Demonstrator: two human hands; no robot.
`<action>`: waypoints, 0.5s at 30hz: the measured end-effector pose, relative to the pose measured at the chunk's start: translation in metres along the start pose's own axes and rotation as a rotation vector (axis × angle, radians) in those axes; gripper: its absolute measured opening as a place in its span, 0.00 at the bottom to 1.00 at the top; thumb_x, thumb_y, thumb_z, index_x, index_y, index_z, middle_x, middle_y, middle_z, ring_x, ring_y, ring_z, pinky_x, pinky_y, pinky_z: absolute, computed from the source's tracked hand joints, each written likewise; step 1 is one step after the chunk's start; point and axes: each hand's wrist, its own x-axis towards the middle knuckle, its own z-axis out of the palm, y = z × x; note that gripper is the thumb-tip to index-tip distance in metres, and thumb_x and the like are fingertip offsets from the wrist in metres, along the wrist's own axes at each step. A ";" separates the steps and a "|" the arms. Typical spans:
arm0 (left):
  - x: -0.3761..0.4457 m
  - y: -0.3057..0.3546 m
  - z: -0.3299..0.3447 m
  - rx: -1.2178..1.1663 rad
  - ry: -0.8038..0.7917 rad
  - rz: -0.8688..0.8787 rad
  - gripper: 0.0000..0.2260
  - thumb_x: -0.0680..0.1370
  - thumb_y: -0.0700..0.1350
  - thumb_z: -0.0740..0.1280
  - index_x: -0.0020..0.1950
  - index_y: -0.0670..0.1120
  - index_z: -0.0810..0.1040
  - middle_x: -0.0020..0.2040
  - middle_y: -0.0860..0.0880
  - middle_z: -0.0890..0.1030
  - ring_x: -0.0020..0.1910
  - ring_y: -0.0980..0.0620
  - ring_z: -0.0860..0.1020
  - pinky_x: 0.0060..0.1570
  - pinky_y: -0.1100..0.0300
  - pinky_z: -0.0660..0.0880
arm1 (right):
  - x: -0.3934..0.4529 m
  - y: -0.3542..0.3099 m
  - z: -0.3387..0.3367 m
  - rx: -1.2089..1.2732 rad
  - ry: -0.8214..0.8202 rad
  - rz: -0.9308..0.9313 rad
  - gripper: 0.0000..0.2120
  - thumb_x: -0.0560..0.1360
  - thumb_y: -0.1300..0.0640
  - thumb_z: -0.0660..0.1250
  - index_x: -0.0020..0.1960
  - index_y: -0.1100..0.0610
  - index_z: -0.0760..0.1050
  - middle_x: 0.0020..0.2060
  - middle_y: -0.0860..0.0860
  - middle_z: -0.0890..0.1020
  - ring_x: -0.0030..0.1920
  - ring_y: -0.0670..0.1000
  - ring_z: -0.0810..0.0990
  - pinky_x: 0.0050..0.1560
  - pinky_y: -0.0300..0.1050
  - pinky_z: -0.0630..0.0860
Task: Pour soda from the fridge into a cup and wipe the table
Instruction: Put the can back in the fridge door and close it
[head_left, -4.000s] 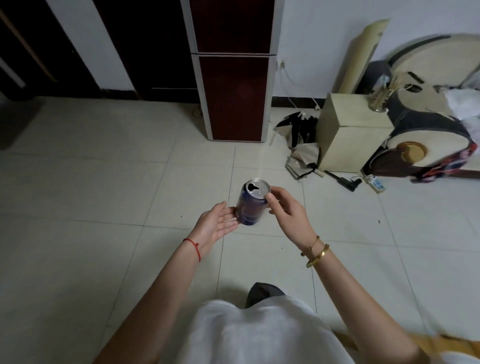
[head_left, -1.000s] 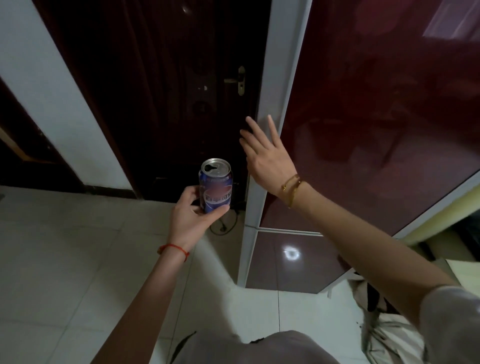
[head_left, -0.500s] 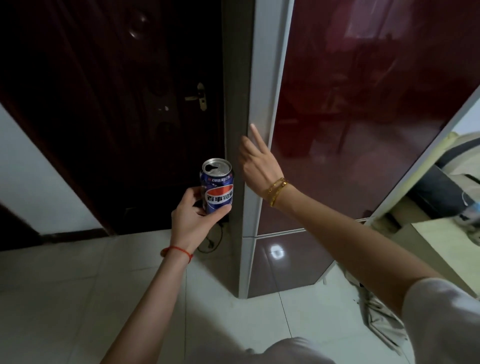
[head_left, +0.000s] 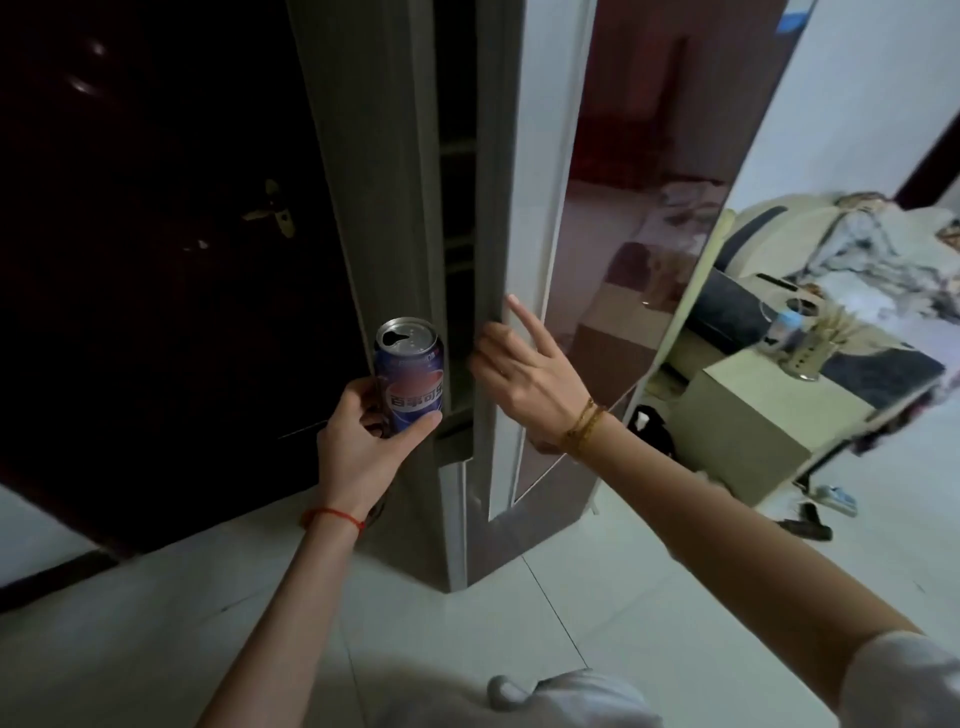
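Observation:
My left hand (head_left: 358, 447) grips an opened blue soda can (head_left: 410, 374) upright, just left of the fridge's front edge. The upper fridge door (head_left: 613, 208) has a glossy dark red front and a white frame. It stands ajar, with a narrow gap (head_left: 457, 218) showing dim shelves inside. At the door's left edge my right hand (head_left: 524, 379) curls its fingers behind the edge, with one finger pointing up along the frame. No cup, table or cloth is in view.
A dark wooden door (head_left: 156, 260) with a brass handle stands left of the fridge. To the right are a beige cabinet (head_left: 743, 415) with a bottle (head_left: 782, 332) on top, a cluttered sofa (head_left: 857, 249), and small items (head_left: 810, 525) on the tiled floor.
My right hand moved from flat against the fridge door to hooking its edge, and the door has swung open a crack. The can stays in my left hand.

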 end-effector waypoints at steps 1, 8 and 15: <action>-0.002 0.002 0.004 -0.005 -0.018 0.010 0.29 0.65 0.49 0.81 0.62 0.49 0.75 0.54 0.53 0.81 0.52 0.57 0.80 0.50 0.63 0.77 | -0.007 0.000 -0.007 -0.007 0.010 0.013 0.08 0.74 0.66 0.68 0.51 0.59 0.81 0.49 0.55 0.83 0.63 0.55 0.71 0.76 0.62 0.53; -0.013 0.020 0.029 -0.019 -0.177 0.061 0.28 0.64 0.48 0.81 0.61 0.51 0.76 0.52 0.55 0.80 0.50 0.60 0.79 0.47 0.67 0.75 | -0.055 -0.001 -0.050 -0.074 0.073 0.120 0.16 0.76 0.62 0.70 0.61 0.57 0.72 0.65 0.58 0.75 0.67 0.58 0.71 0.72 0.60 0.65; -0.032 0.042 0.058 -0.094 -0.366 0.098 0.32 0.66 0.44 0.80 0.67 0.46 0.73 0.59 0.49 0.80 0.57 0.53 0.79 0.55 0.59 0.77 | -0.094 0.000 -0.097 -0.108 0.050 0.373 0.19 0.76 0.60 0.69 0.65 0.59 0.70 0.72 0.60 0.63 0.77 0.58 0.56 0.75 0.60 0.58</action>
